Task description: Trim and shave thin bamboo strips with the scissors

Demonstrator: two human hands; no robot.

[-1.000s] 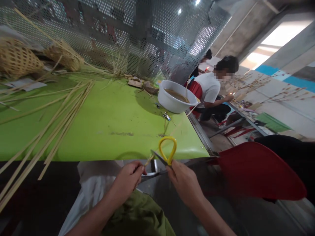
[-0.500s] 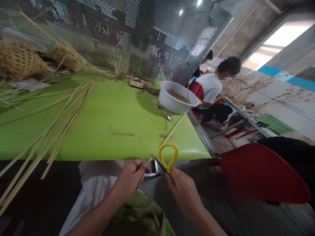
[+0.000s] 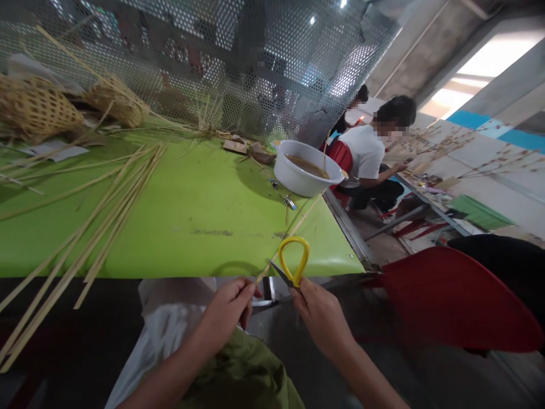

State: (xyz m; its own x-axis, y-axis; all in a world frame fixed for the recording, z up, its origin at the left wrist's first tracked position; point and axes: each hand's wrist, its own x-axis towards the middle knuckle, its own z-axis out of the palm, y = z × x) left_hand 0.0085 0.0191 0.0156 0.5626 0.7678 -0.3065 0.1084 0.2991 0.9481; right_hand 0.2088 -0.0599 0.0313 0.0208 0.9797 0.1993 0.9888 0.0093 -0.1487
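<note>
We pinch one end of a thin strip (image 3: pixel 303 218) in the fingers of our left hand (image 3: pixel 232 304), just off the near edge of the green counter (image 3: pixel 204 187); from there the strip slants away to the right across the counter, towards a white basin (image 3: pixel 296 184); our right hand (image 3: pixel 321 312) has its fingers wrapped round the scissors (image 3: pixel 293 261), one yellow loop standing up above the knuckles; the dark blade points left, its tip right by the strip, though we cannot tell whether the two touch; both our hands are low, in front of the counter's edge, with green cloth (image 3: pixel 238 369) below them

To our left we have a loose bundle of pale strips (image 3: pixel 114 210) lying on the counter, its near ends jutting out past the edge; behind it are two woven baskets (image 3: pixel 34 108); the basin holds brownish liquid (image 3: pixel 304 165), and a small shiny metal piece (image 3: pixel 290 203) lies just in front of it; a perforated panel (image 3: pixel 255 51) rises behind the counter; to our right we see a red chair (image 3: pixel 460 301) and, further off, a seated person in white (image 3: pixel 361 150)
</note>
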